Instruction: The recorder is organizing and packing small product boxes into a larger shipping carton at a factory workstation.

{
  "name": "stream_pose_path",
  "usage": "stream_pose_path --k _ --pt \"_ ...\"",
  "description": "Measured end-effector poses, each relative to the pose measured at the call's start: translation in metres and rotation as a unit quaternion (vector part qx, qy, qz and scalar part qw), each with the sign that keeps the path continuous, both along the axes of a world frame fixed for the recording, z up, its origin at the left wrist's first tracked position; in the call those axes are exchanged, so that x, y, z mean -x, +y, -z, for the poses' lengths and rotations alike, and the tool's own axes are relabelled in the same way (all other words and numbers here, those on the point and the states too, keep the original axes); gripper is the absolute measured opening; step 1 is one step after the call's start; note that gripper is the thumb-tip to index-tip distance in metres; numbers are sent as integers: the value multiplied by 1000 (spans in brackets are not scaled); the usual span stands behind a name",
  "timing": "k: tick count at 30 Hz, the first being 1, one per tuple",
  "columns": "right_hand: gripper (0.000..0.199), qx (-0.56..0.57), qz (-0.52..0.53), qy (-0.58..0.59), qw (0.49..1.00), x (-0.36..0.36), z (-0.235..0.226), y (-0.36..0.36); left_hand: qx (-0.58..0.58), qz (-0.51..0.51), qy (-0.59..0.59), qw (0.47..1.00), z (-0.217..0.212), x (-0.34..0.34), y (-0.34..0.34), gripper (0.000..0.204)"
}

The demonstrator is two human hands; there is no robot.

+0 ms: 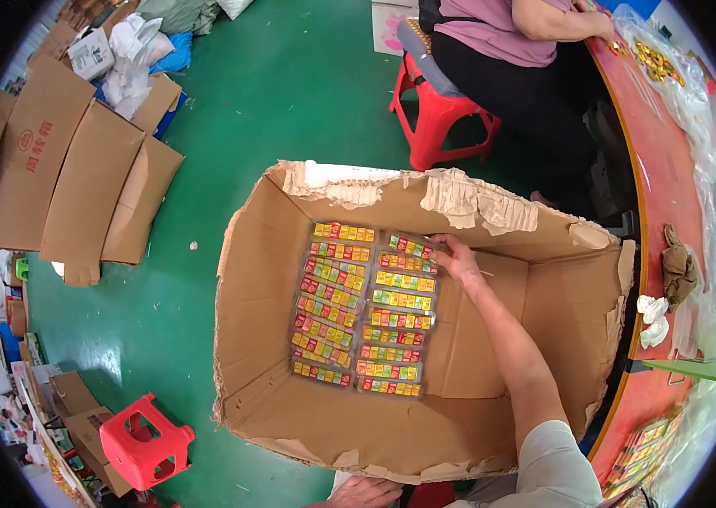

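Observation:
A large open cardboard box [476, 364] with torn, ragged rims stands before me. In it lie two columns of clear plastic packs [324, 292] filled with small red, yellow and green printed boxes. My right hand [458, 258] reaches into the box. Its fingers close on the right end of the clear pack [411, 246] at the far end of the right column. At the lower edge, just outside the near wall of the box, my left hand [365, 492] lies with fingers stretched out, holding nothing I can see. Part of it is cut off by the picture's edge.
A red-topped table [658, 182] runs along the right, with plastic film and a brown cloth [678, 267]. A person [510, 51] sits on a red stool [438, 114] at the far side. Cartons [79, 178] stand left; another red stool [146, 442] is near left.

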State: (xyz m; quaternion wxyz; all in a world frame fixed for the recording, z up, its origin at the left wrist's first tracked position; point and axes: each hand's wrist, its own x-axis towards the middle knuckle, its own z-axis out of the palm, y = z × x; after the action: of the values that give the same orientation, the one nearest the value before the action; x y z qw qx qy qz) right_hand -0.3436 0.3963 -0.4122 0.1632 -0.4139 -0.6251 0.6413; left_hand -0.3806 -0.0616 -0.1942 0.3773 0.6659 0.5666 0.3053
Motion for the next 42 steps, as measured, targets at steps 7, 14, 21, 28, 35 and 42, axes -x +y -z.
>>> stream_pose_path --k 7,14,21,28,35,42 --pt "28 133 93 76 984 -3 -12 -7 88 -6 -109 990 -21 14 13 38" --pt "26 186 116 146 965 -48 1 8 162 94 -173 967 -123 132 157 36" --pt "24 226 117 146 956 -61 -5 7 98 47 337 935 87 116 327 53" --pt "27 245 94 110 959 -73 -6 15 113 -57 384 915 176 100 347 67" --pt "29 264 103 95 954 -62 2 20 -11 -116 353 928 203 105 331 69" --pt "26 255 106 105 955 -63 0 13 -79 -109 309 942 204 110 326 56"
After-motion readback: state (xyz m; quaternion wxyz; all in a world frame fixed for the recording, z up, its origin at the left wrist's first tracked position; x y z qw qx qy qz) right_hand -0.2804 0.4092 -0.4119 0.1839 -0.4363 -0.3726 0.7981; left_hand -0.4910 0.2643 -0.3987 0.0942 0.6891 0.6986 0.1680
